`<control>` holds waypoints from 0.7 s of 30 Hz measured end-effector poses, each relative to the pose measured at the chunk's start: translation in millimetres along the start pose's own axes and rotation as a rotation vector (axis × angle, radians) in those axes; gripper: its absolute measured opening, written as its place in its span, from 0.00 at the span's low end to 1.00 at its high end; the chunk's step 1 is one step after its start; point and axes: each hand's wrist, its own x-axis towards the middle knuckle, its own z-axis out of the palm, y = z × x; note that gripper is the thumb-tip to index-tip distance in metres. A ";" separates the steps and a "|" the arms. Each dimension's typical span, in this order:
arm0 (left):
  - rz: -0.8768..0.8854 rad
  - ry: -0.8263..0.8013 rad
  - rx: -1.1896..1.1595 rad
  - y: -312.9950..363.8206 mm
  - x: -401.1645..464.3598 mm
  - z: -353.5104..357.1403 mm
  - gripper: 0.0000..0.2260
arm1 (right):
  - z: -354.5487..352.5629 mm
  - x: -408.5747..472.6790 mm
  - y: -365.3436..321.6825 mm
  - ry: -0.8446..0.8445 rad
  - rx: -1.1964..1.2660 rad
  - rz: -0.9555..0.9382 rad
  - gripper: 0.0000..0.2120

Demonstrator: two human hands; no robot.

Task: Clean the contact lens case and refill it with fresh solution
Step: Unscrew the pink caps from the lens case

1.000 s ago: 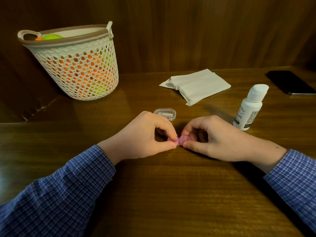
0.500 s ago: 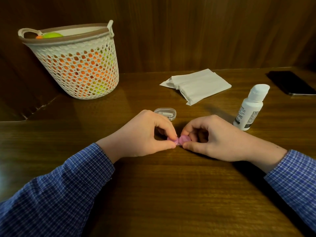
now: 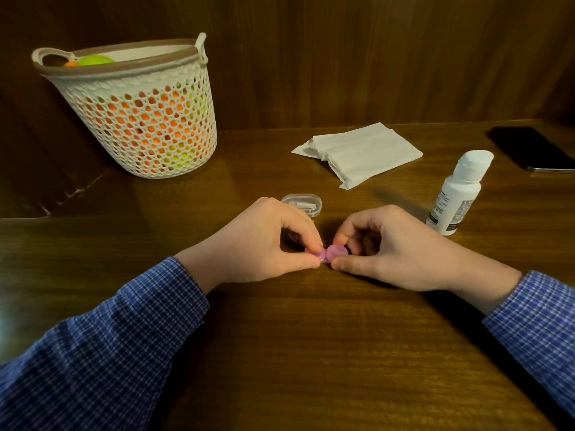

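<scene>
Pink lens case [image 3: 326, 254] pinched between left hand [image 3: 264, 241] and right hand [image 3: 392, 247], one cap each. Likely light, rigid, slick plastic; grip cap rims.

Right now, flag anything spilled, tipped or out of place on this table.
Nothing stands out. The solution bottle stands upright and capped, the tissues lie stacked, and both hands pinch the pink lens case.

head cam: worn on my head | faces forward and down | close over my hands, table [image 3: 311, 353] filling view
</scene>
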 end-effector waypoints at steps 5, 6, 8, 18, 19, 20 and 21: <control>-0.009 -0.004 -0.006 0.1 0.1 -0.8 0.06 | -2.1 0.3 -1.0 -0.066 -0.008 -0.009 0.05; -0.009 -0.005 -0.007 0.3 0.2 -0.9 0.06 | -1.4 0.6 -1.2 -0.058 -0.025 0.002 0.07; -0.009 -0.005 -0.009 0.7 0.0 -1.1 0.06 | 1.1 1.6 -2.2 -0.012 -0.073 0.035 0.13; -0.011 -0.012 -0.016 0.6 -0.4 -1.2 0.06 | -1.1 0.3 0.3 -0.075 -0.028 -0.059 0.05; -0.014 -0.013 -0.020 0.5 -0.5 -1.3 0.06 | -1.0 0.4 0.4 -0.085 -0.030 -0.065 0.05; -0.016 -0.013 -0.023 0.5 -0.6 -1.3 0.06 | -0.8 0.6 0.6 -0.089 -0.033 -0.063 0.05; -0.016 -0.012 -0.024 0.4 -0.5 -1.1 0.06 | -0.8 0.7 1.1 -0.088 -0.036 -0.054 0.05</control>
